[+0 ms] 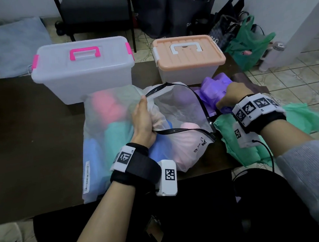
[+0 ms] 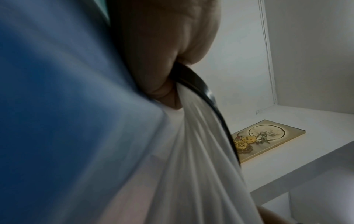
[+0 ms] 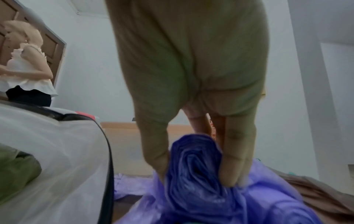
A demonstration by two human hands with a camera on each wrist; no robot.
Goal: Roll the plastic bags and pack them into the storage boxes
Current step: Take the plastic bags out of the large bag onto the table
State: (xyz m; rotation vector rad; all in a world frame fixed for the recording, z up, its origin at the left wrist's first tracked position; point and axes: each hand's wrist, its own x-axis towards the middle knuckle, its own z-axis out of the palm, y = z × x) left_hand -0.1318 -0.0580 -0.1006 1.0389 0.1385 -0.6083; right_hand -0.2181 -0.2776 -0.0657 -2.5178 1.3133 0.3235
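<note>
Gripping the rolled purple plastic bag (image 3: 193,171) on the counter (image 1: 22,131), the right hand (image 1: 233,94) should keep it tight; the left hand (image 1: 143,122) clutches the translucent zip pouch (image 1: 173,108).

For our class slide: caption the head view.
Left hand grips zip pouch; right hand grips purple bags.

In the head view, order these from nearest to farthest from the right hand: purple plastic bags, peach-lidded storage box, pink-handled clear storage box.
1. Purple plastic bags: gripped by the right hand.
2. Peach-lidded storage box: just behind the hand.
3. Pink-handled clear storage box: far left, across the table.
</note>
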